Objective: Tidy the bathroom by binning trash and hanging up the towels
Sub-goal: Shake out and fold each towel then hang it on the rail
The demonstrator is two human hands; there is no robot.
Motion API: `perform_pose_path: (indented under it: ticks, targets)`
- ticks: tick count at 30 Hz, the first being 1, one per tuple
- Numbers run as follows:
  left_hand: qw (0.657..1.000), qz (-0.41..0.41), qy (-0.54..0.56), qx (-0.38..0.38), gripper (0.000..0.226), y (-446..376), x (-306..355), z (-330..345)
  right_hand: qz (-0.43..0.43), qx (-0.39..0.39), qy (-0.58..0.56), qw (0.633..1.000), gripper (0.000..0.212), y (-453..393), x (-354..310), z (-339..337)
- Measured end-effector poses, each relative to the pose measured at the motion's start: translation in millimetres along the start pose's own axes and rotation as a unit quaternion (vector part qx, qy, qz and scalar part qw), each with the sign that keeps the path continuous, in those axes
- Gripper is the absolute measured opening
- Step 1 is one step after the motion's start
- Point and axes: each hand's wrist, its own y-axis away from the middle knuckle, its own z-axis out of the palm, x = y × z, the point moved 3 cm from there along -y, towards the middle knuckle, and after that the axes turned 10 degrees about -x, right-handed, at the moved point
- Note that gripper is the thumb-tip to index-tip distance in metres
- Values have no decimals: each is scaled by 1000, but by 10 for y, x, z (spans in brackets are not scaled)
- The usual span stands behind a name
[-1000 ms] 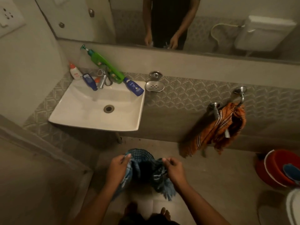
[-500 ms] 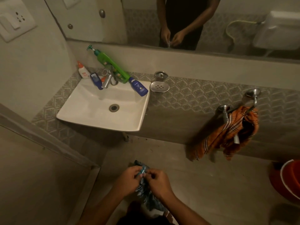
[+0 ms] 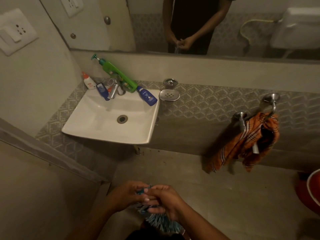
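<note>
A blue checked towel (image 3: 159, 220) is bunched between my two hands low in the view, its fringed end hanging below them. My left hand (image 3: 128, 196) pinches its top edge and my right hand (image 3: 166, 201) grips the cloth just beside it, fingers curled. An orange checked towel (image 3: 245, 144) hangs crumpled on the steel towel ring (image 3: 270, 104) on the wall at the right.
A white sink (image 3: 110, 118) juts from the wall at left, with a green pump bottle (image 3: 117, 75), a blue lotion bottle (image 3: 147, 96) and small bottles along its back rim. A steel soap dish (image 3: 169, 95) is beside it. A red bucket (image 3: 311, 189) stands at the right edge.
My hands came together from holding the blue towel spread apart to gathering it into a tight bunch. The view shifted left and lower.
</note>
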Motion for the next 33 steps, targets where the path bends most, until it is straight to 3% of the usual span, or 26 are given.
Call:
perform_pose_path:
  ticks: [4, 8, 10, 12, 14, 18, 21, 24, 28, 30, 33]
  targets:
    - [999, 0, 41, 5, 29, 85, 1, -118, -28, 54, 45, 997, 21, -113, -2, 36]
    - [998, 5, 69, 14, 23, 146, 47, -240, -66, 47, 70, 994, 30, -89, -137, 99]
    - [998, 3, 52, 19, 26, 200, 82, -334, -108, 76, 153, 979, 43, -58, -211, 86]
    - [1000, 14, 1, 3, 18, 255, 93, -426, -165, 70, 278, 944, 60, -50, -283, 68]
    - [997, 38, -71, -17, 17, 320, 167, -495, -201, 13, 404, 892, 76, -57, -334, 90]
    - [983, 102, -148, -46, 27, 410, 532, -650, -173, -83, 547, 815, 46, -125, -382, 330]
    - [989, 129, -73, -18, 21, 504, 624, -853, -184, -76, 605, 771, 38, -236, -398, 370]
    - [983, 153, 42, 91, 14, 692, 615, -1098, -203, -8, 630, 749, 44, -263, -438, 197]
    - [957, 178, 99, 208, 33, 857, 574, -1370, -167, 44, 672, 720, 34, -283, -373, -38]
    - [927, 225, 134, 268, 39, 928, 570, -1502, -148, 55, 700, 697, 33, -337, -311, -96]
    - [850, 299, 320, 293, 38, 1043, 625, -1654, -89, 84, 733, 669, 38, -476, -128, -241]
